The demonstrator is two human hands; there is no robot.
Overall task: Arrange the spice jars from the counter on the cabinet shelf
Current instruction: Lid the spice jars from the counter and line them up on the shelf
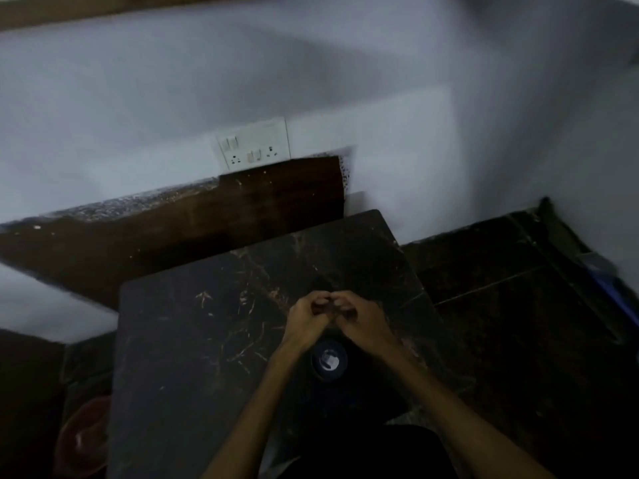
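Both hands, left hand (306, 319) and right hand (359, 318), had curled fingers touching, with a dark jar (328, 360) just below them.

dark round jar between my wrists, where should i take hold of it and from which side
Take the dark round jar by its rim, coming straight down from above: it stands upright on the marble counter, its round top facing the camera. Both hands are clasped just beyond it.
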